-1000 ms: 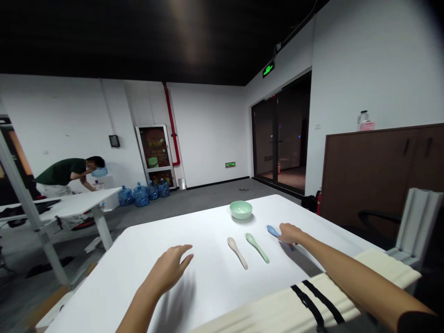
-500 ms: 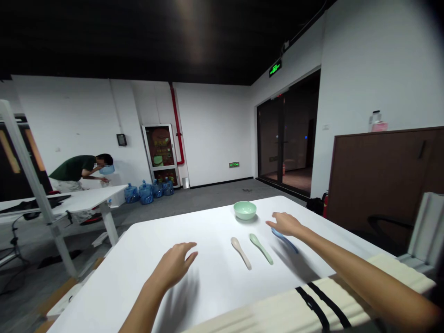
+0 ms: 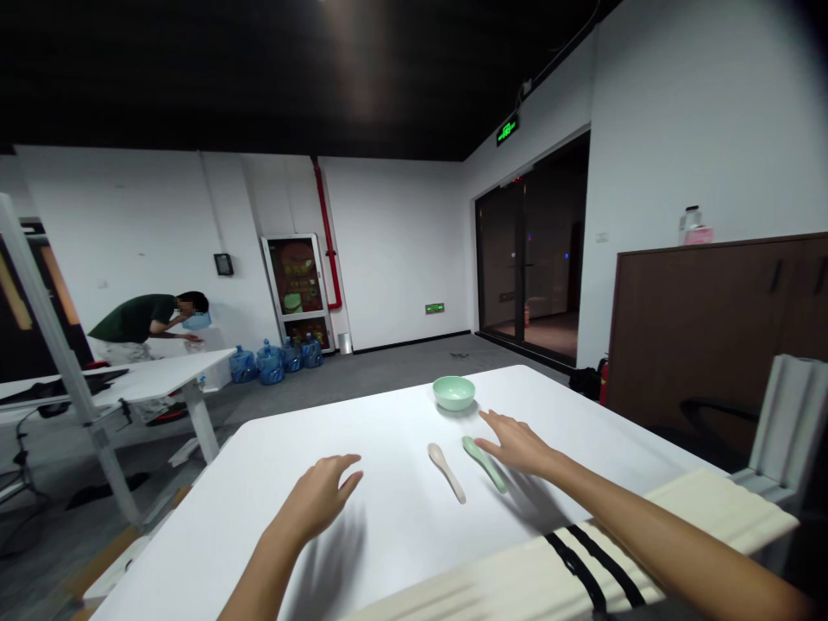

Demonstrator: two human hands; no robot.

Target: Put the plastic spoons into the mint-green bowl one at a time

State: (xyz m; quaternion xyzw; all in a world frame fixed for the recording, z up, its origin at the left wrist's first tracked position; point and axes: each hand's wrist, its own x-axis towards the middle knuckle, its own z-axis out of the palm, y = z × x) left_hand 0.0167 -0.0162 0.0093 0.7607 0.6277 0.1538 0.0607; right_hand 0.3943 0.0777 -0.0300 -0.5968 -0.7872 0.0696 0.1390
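Pale green spoon (image 3: 484, 463), seemingly plastic, lies just beside the right hand (image 3: 516, 447).

Pale green spoon (image 3: 475, 453) lying flat, slanted; beige spoon (image 3: 446, 476) just left (nearly parallel, not touching).

Bare left forearm (image 3: 259, 580) and bare right forearm (image 3: 673, 552) are cut off by the lower picture edge. Lettering on the green illuminated wall sign (image 3: 507, 131) and the pink label (image 3: 699, 235) on the clear bottle (image 3: 693, 216) atop the dark brown cabinet (image 3: 711, 319) is too small to be read.
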